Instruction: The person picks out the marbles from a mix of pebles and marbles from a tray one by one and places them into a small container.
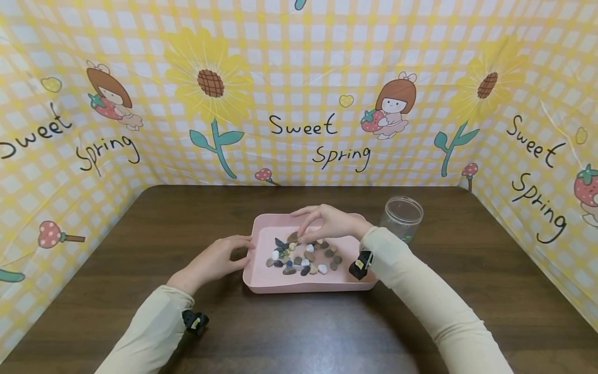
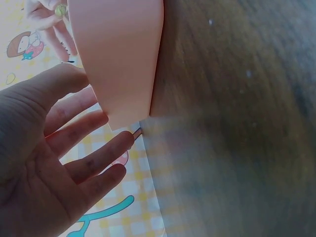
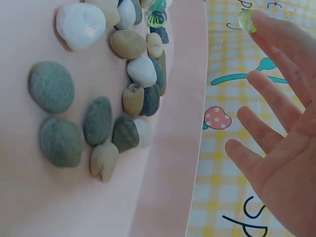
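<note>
A pink tray holds grey, brown and white pebbles and a few glass marbles. Over its far part, my right hand pinches a yellow-green glass marble between thumb and forefinger, above the pebbles; the other fingers are spread. My left hand touches the tray's left wall with its fingertips, the fingers loosely extended. In the left wrist view the pinched marble also shows beyond the tray wall.
A clear open jar stands behind and right of the tray, with something green at its bottom. The dark wooden table is bordered by a yellow checked cloth at the back and sides.
</note>
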`<state>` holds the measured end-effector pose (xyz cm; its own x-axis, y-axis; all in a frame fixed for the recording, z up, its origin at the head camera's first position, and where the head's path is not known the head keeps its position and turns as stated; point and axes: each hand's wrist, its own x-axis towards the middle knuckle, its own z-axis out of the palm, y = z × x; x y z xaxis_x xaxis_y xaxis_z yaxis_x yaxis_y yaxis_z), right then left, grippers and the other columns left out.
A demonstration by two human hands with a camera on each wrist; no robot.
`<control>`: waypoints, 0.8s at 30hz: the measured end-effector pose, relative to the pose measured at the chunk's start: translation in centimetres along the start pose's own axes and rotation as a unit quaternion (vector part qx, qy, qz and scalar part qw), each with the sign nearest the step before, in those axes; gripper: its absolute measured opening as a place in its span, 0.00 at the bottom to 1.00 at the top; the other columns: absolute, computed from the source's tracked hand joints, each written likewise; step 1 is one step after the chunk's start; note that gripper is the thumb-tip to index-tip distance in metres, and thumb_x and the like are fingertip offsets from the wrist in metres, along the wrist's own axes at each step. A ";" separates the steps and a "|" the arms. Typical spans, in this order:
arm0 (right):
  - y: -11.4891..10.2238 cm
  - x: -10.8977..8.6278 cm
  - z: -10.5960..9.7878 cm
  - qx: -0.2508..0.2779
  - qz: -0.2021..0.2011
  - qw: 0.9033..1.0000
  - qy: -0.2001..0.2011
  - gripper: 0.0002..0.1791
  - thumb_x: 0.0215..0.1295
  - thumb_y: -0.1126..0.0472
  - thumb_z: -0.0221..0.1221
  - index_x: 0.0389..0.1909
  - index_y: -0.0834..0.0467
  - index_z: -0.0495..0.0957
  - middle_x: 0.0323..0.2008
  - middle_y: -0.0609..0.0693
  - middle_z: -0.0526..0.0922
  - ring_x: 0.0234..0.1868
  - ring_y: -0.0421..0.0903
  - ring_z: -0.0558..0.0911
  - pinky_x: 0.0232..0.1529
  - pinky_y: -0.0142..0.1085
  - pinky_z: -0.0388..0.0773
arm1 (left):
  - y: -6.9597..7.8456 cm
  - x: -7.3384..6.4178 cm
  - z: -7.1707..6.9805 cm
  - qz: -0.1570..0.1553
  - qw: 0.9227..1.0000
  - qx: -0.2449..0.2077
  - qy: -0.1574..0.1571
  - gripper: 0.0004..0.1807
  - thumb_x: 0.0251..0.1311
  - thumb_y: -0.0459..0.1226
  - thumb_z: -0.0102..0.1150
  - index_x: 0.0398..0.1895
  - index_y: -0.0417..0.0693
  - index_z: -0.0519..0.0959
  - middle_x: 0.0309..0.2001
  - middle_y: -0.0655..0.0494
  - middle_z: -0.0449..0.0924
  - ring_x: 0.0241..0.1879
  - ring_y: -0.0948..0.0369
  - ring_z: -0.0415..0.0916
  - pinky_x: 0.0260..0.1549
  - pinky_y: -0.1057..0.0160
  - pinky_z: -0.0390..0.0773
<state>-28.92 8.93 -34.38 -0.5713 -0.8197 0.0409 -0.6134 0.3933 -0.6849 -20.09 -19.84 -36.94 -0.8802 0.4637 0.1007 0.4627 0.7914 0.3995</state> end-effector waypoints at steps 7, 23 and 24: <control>-0.2 -0.6 -0.5 0.010 0.010 1.000 0.008 0.06 0.55 0.58 0.65 0.34 0.53 0.85 0.66 0.56 0.68 0.69 0.51 0.63 0.69 0.51 0.59 | -0.1 0.1 0.1 0.004 1.000 0.001 0.007 0.16 0.58 0.37 0.58 0.48 0.39 0.79 0.58 0.40 0.75 0.58 0.45 0.72 0.58 0.45 0.70; 0.3 -1.5 -1.2 -0.009 0.006 0.999 0.039 0.08 0.56 0.57 0.65 0.35 0.55 0.85 0.64 0.50 0.71 0.68 0.50 0.65 0.68 0.51 0.60 | 0.0 0.0 0.1 -0.002 1.000 -0.001 0.003 0.15 0.59 0.37 0.57 0.48 0.39 0.79 0.58 0.40 0.74 0.59 0.45 0.71 0.59 0.45 0.70; 0.3 -1.7 -1.2 -0.009 0.006 0.999 0.043 0.08 0.55 0.57 0.65 0.35 0.55 0.85 0.64 0.50 0.71 0.68 0.50 0.65 0.68 0.51 0.60 | 0.0 0.0 0.1 -0.002 1.000 -0.001 0.004 0.15 0.59 0.37 0.58 0.48 0.39 0.79 0.58 0.40 0.74 0.59 0.45 0.71 0.59 0.45 0.70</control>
<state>-28.83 10.94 -33.78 -0.6230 -0.7765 0.0950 -0.6157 0.4118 -0.6719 -20.05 -19.84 -36.99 -0.8831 0.4571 0.1054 0.4583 0.7927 0.4020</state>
